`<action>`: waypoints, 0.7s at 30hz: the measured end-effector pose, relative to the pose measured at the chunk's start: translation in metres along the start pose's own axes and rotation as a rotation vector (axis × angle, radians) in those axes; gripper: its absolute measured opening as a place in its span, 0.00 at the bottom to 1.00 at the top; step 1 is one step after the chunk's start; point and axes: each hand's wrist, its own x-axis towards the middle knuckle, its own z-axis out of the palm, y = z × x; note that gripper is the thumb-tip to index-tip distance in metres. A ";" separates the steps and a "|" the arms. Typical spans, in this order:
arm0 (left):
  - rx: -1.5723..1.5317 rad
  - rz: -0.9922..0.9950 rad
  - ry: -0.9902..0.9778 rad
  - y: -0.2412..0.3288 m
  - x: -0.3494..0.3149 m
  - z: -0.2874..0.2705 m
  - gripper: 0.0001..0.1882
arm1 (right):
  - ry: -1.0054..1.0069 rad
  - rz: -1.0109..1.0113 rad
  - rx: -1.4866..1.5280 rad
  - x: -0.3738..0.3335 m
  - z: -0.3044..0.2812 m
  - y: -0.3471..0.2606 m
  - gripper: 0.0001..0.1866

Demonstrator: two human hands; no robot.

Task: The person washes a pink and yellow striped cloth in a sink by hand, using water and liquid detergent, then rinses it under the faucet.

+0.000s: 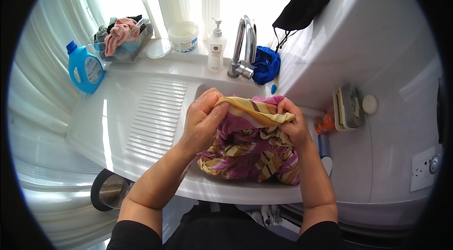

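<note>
A pink and yellow striped cloth (pixel 250 148) lies bunched in the white sink basin (pixel 200 88), with its upper edge lifted above the heap. My left hand (pixel 203 118) is closed round that edge on the left, its thumb on top, and looks wet. Gripping the same stretch of cloth at the right is my right hand (pixel 293 122), fingers curled round the fabric. Between both fists the raised part hangs folded, while the rest fills the basin. Most of the basin floor is hidden under the fabric.
A ribbed washboard (pixel 158 118) adjoins the basin's left side. Behind stand a chrome faucet (pixel 243 52), a pump bottle (pixel 216 47), a white tub (pixel 183 37) and a blue cloth (pixel 266 65). A blue detergent bottle (pixel 85 68) is at far left; a wall holder (pixel 347 107) is right.
</note>
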 end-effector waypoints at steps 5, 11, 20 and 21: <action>-0.040 -0.105 -0.316 -0.031 -0.007 -0.010 0.11 | -0.065 0.212 0.109 -0.022 0.017 0.058 0.16; 1.068 -0.235 -0.113 -0.121 -0.035 -0.003 0.31 | 0.157 -0.026 -1.215 -0.040 0.050 0.106 0.37; 1.168 -0.287 -0.069 -0.235 -0.071 0.015 0.29 | -0.529 0.191 -1.346 -0.012 0.094 0.186 0.36; 1.150 -0.381 -0.092 -0.238 -0.062 0.016 0.27 | -0.621 0.255 -1.330 0.002 0.091 0.184 0.33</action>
